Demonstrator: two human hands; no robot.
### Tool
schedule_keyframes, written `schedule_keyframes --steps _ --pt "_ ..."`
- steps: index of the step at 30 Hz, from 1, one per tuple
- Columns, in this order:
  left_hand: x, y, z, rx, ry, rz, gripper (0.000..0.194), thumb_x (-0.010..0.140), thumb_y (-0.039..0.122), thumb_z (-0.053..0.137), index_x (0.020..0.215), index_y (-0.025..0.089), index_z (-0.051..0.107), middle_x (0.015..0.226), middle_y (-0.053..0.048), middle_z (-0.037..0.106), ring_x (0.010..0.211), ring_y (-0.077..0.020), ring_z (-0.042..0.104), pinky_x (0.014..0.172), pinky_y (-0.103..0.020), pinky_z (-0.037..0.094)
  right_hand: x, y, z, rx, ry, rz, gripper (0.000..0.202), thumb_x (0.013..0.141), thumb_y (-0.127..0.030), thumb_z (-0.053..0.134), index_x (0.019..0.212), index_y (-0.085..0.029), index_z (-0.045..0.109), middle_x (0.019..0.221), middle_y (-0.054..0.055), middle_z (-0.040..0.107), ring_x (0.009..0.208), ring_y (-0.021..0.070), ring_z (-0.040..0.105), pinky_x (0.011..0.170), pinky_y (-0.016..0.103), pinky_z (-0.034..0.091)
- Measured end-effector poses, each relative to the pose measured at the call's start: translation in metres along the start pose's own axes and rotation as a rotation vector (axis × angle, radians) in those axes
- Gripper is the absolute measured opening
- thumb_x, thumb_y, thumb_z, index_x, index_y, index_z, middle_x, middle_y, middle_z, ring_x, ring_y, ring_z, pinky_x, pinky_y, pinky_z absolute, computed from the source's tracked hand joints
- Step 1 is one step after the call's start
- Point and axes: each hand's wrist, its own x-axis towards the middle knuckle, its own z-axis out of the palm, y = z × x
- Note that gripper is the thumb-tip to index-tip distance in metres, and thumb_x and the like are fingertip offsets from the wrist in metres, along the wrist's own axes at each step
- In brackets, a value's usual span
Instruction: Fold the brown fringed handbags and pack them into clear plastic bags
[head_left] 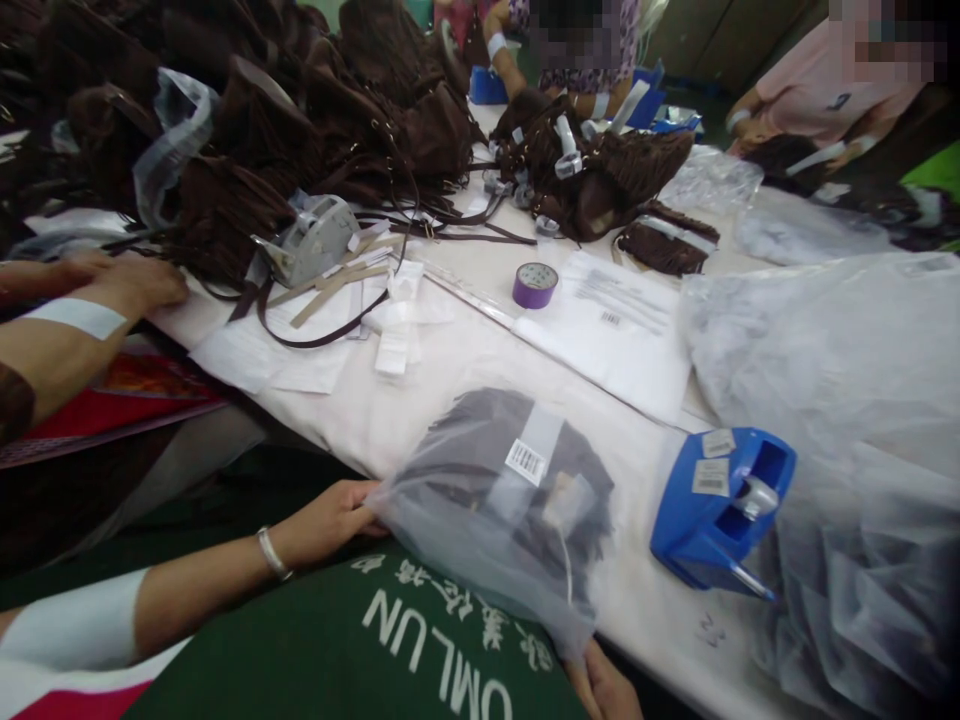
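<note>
A clear plastic bag (pixel 420 515) lies at the table's front edge with a dark brown fringed handbag (pixel 457 440) inside it. A white barcode label (pixel 526 460) and a pale tag with a cord (pixel 568 505) show through or on the plastic. My left hand (pixel 330 522), with a silver bangle on the wrist, pinches the bag's left corner. At the lower right corner, my right hand (pixel 606 685) grips the plastic; its fingers are partly hidden. The near edge of the plastic hangs over my green apron (pixel 315 640).
A blue tape dispenser (pixel 686 520) stands right of the bag, beside a stack of plastic bags (pixel 840 380). Beyond lie a purple tape roll (pixel 535 285), printed paper (pixel 607 340), a grey dispenser (pixel 319 240) and piled brown handbags (pixel 300 110). Co-workers' hands (pixel 142 280) work at left and behind.
</note>
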Motion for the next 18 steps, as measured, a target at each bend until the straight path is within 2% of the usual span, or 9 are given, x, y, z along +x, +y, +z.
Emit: schedule_keyframes --steps 3,5,8,10,12,14,16,17,18 --pt "0.020 0.006 0.001 -0.125 0.129 0.042 0.042 0.074 0.047 0.063 0.099 0.013 0.068 0.086 -0.005 0.072 0.081 -0.0228 0.067 0.079 -0.032 0.054 0.021 -0.019 -0.011 0.014 -0.101 0.049 0.057 0.077 -0.064 0.047 0.108 -0.021 0.069 0.106 0.008 0.070 0.112 0.0308 0.057 0.095 0.040 0.045" --pt "0.026 0.003 -0.002 -0.087 0.144 0.040 0.046 0.076 0.046 0.060 0.106 0.011 0.065 0.085 -0.008 0.072 0.083 -0.0243 0.068 0.076 -0.032 0.055 0.027 -0.026 -0.017 0.000 -0.104 0.071 0.060 0.078 -0.065 0.045 0.114 -0.021 0.065 0.116 0.008 0.066 0.118 0.0304 0.053 0.098 0.039 0.042" --pt "0.028 -0.005 -0.007 0.114 0.154 0.055 0.054 0.082 0.040 0.051 0.129 0.013 0.051 0.092 -0.008 0.072 0.083 -0.0243 0.068 0.075 -0.033 0.056 0.028 -0.029 -0.018 -0.074 -0.015 0.092 0.065 0.078 -0.062 0.047 0.129 -0.022 0.054 0.113 0.008 0.067 0.109 0.0304 0.059 0.091 0.041 0.047" --pt "0.030 -0.011 -0.010 0.332 0.230 0.156 0.061 0.082 0.030 0.050 0.141 0.017 0.038 0.109 -0.008 0.068 0.092 -0.0249 0.067 0.086 -0.037 0.053 0.030 -0.030 -0.015 -0.148 0.096 0.074 0.072 0.078 -0.056 0.050 0.141 -0.025 0.037 0.109 0.007 0.067 0.096 0.0286 0.064 0.083 0.041 0.050" --pt "0.035 -0.015 -0.010 0.559 0.308 0.322 0.068 0.078 0.015 0.048 0.144 0.019 0.032 0.129 -0.009 0.057 0.109 -0.0262 0.060 0.100 -0.041 0.045 0.033 -0.033 -0.015 -0.208 0.195 -0.063 0.072 0.080 -0.047 0.050 0.145 -0.025 0.029 0.114 0.009 0.063 0.092 0.0257 0.064 0.081 0.041 0.051" --pt "0.041 -0.018 -0.009 0.746 0.364 0.541 0.077 0.070 0.002 0.042 0.144 0.020 0.032 0.139 -0.009 0.047 0.122 -0.0259 0.049 0.108 -0.044 0.037 0.033 -0.036 -0.018 -0.255 0.310 -0.296 0.065 0.082 -0.040 0.049 0.142 -0.021 0.035 0.125 0.013 0.054 0.106 0.0266 0.058 0.094 0.045 0.045" --pt "0.047 -0.017 -0.009 0.894 0.369 0.746 0.082 0.065 -0.005 0.038 0.143 0.020 0.033 0.143 -0.008 0.042 0.131 -0.0251 0.039 0.111 -0.047 0.032 0.026 -0.041 -0.020 -0.279 0.387 -0.510 0.058 0.083 -0.034 0.050 0.138 -0.018 0.042 0.134 0.014 0.048 0.120 0.0291 0.048 0.105 0.051 0.035" --pt "0.049 -0.016 -0.010 0.952 0.349 0.836 0.081 0.065 -0.006 0.037 0.142 0.021 0.035 0.144 -0.008 0.040 0.135 -0.0251 0.034 0.112 -0.048 0.030 0.021 -0.045 -0.019 -0.274 0.368 -0.607 0.054 0.083 -0.030 0.052 0.135 -0.020 0.046 0.135 0.012 0.049 0.124 0.0290 0.046 0.106 0.052 0.034" --pt "0.051 -0.013 -0.009 0.990 0.310 0.910 0.079 0.067 -0.007 0.037 0.140 0.022 0.038 0.145 -0.007 0.038 0.137 -0.0252 0.029 0.113 -0.049 0.029 0.014 -0.051 -0.015 -0.259 0.278 -0.702 0.049 0.083 -0.026 0.052 0.132 -0.022 0.050 0.134 0.010 0.051 0.124 0.0275 0.047 0.105 0.050 0.037"
